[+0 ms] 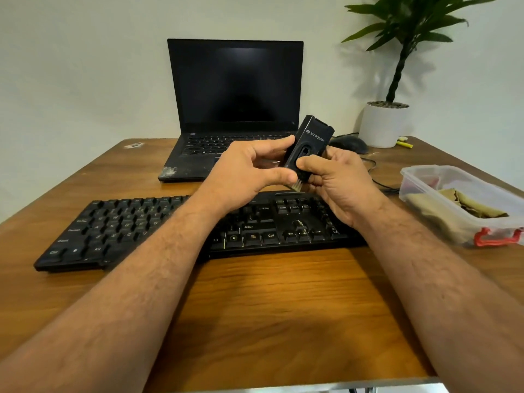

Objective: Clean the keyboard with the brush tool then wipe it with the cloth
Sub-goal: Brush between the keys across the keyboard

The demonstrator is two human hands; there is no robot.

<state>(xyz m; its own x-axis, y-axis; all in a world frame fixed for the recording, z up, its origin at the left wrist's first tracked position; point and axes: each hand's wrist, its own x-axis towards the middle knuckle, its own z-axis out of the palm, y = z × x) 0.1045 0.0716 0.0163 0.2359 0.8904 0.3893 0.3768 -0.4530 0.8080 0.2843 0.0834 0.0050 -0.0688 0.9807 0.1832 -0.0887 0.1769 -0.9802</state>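
A black keyboard (119,225) lies across the wooden table (269,307), partly hidden under my forearms. Above its right half I hold a black brush tool (310,140) upright, with pale bristles (297,185) poking out at its lower end. My right hand (337,182) grips the tool's lower body, thumb on its front. My left hand (249,168) touches the tool from the left, with fingertips on its side and the thumb near the bristles. A tan cloth (465,205) lies folded inside a clear plastic box (425,177) at the right.
An open black laptop (235,89) with a dark screen stands behind the keyboard. A black mouse (351,144) with its cable, a white potted plant (384,123) and a yellow item (404,143) sit at the back right. The box has a red clip (496,239).
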